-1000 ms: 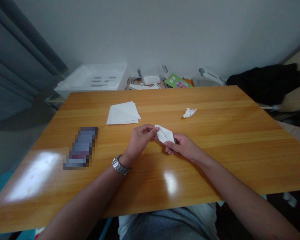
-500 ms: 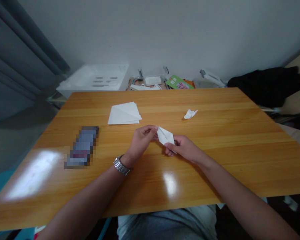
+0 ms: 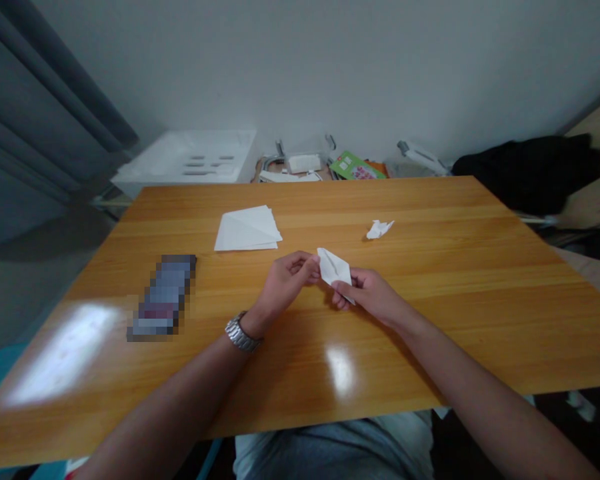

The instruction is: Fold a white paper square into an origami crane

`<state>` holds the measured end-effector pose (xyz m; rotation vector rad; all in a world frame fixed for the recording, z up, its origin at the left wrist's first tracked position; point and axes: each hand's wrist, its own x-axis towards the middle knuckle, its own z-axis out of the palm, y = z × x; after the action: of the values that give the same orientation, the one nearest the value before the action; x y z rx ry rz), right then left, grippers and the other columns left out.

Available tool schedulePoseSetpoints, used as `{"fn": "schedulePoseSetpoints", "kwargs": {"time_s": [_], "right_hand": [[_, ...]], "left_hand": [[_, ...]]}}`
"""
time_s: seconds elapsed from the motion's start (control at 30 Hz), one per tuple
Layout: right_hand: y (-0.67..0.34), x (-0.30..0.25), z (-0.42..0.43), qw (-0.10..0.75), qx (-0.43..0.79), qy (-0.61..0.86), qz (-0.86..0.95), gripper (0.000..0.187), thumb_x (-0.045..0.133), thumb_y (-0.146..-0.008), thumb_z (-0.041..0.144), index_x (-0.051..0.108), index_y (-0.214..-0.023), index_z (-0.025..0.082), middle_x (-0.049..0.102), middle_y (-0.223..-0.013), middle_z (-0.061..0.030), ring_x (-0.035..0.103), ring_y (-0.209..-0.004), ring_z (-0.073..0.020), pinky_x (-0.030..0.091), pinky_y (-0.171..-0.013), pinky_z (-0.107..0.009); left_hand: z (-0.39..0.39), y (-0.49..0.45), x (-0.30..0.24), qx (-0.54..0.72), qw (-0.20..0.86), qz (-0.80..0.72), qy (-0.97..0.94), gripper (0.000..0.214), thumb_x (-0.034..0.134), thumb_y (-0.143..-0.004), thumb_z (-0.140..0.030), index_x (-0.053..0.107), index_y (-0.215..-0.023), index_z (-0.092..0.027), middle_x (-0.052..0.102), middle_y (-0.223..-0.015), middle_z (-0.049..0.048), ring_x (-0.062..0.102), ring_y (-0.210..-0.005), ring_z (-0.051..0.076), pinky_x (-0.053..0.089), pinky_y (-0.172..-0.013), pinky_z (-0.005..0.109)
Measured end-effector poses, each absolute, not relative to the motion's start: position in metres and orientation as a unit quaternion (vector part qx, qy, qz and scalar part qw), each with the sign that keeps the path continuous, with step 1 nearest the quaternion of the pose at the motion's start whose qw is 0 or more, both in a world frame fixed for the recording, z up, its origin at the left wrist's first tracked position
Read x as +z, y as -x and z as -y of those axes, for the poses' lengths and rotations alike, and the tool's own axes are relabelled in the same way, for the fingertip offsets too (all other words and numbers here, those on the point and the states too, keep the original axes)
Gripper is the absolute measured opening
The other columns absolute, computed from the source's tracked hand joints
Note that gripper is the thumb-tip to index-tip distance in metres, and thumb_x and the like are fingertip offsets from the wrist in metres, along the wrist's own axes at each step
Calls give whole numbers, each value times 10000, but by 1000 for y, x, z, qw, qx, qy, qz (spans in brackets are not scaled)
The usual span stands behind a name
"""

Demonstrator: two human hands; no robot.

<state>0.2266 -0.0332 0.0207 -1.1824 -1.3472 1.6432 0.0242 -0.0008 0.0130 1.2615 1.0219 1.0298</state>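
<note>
A small white folded paper (image 3: 334, 265) with a crease down its middle is held just above the wooden table (image 3: 405, 333). My right hand (image 3: 363, 290) pinches its lower right part, thumb on top and fingers underneath. At the paper's left edge, my left hand (image 3: 295, 273) has thumb and fingers closed together, its fingertips against the edge; how much paper lies between them is hard to see. A metal-band watch (image 3: 243, 333) is on my left wrist. Beyond my right hand lies a small folded paper figure (image 3: 379, 229).
White paper sheets (image 3: 249, 229) lie in a stack on the far left of the table. Nearer, a pixelated phone-like device (image 3: 164, 297) rests on the left. Past the far edge are a white tray-like piece (image 3: 195, 157), a green booklet (image 3: 356, 167) and black cloth (image 3: 530, 170).
My left fingertips have shifted from the paper's upper left corner down to its left edge, so the corner now shows. The paper has moved slightly right; my right hand keeps its grip.
</note>
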Motion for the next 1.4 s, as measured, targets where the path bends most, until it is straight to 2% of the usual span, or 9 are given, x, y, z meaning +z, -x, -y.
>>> {"fn": "schedulePoseSetpoints", "kwargs": {"time_s": [0.1, 0.4, 0.57, 0.8, 0.9, 1.03, 1.2, 1.27, 1.4], "right_hand": [[-226, 20, 33, 346, 639, 453, 517, 468, 780, -793, 597, 667, -846, 146, 735, -723, -50, 668, -611, -146, 532, -612, -290], [-229, 17, 31, 346, 644, 430, 530, 442, 772, -821, 570, 690, -831, 136, 752, -765, -72, 672, -626, -141, 540, -635, -291], [-228, 18, 32, 337, 652, 425, 530, 441, 757, -836, 571, 684, -824, 136, 747, -764, -75, 673, -629, -141, 548, -641, -290], [-228, 15, 31, 378, 643, 436, 504, 433, 725, -870, 567, 632, -1011, 169, 746, -792, -52, 687, -652, -155, 548, -644, -288], [-231, 13, 29, 382, 596, 456, 539, 391, 672, -911, 560, 628, -983, 177, 738, -799, -45, 674, -649, -154, 537, -645, -285], [-238, 14, 26, 376, 439, 506, 640, 346, 603, -968, 511, 707, -959, 181, 715, -773, -29, 641, -673, -164, 490, -642, -279], [-246, 13, 22, 381, 322, 496, 711, 283, 624, -967, 405, 791, -1108, 224, 765, -966, -66, 683, -852, -219, 515, -758, -328], [-247, 10, 20, 393, 303, 476, 726, 270, 632, -963, 346, 784, -1164, 251, 760, -1037, -77, 689, -906, -225, 527, -806, -348], [-247, 2, 17, 403, 272, 458, 744, 277, 648, -957, 307, 765, -1206, 280, 743, -1082, -80, 688, -959, -229, 541, -863, -377]], "left_hand": [[3, -26, 10, 419, 556, -433, -574, 363, 798, -810, -487, 707, -879, -142, 722, -777, 40, 684, -707, 131, 572, -646, 212], [5, -26, 9, 406, 585, -438, -549, 378, 716, -875, -512, 711, -877, -134, 731, -761, 53, 696, -694, 132, 564, -657, 220], [4, -26, 13, 403, 577, -456, -545, 394, 664, -896, -494, 681, -744, -131, 716, -706, 58, 678, -625, 133, 547, -611, 225], [3, -25, 9, 409, 587, -472, -514, 388, 693, -871, -520, 690, -814, -136, 734, -767, 67, 712, -702, 154, 587, -675, 251], [2, -26, 5, 419, 586, -458, -521, 436, 710, -853, -571, 685, -863, -136, 734, -830, 73, 716, -758, 157, 604, -729, 263], [2, -24, 8, 446, 560, -453, -530, 553, 715, -833, -635, 678, -1087, -145, 724, -898, 74, 705, -757, 153, 610, -719, 270], [1, -18, 13, 414, 628, -433, -497, 722, 423, -938, -763, 667, -1215, -143, 728, -927, 111, 720, -812, 184, 622, -738, 312], [1, -17, 13, 390, 650, -423, -497, 656, 509, -929, -721, 677, -1191, -144, 727, -991, 118, 720, -834, 179, 622, -747, 302], [0, -19, 11, 364, 659, -400, -523, 461, 759, -846, -514, 689, -1108, -142, 723, -1050, 102, 707, -842, 141, 606, -748, 245]]}}
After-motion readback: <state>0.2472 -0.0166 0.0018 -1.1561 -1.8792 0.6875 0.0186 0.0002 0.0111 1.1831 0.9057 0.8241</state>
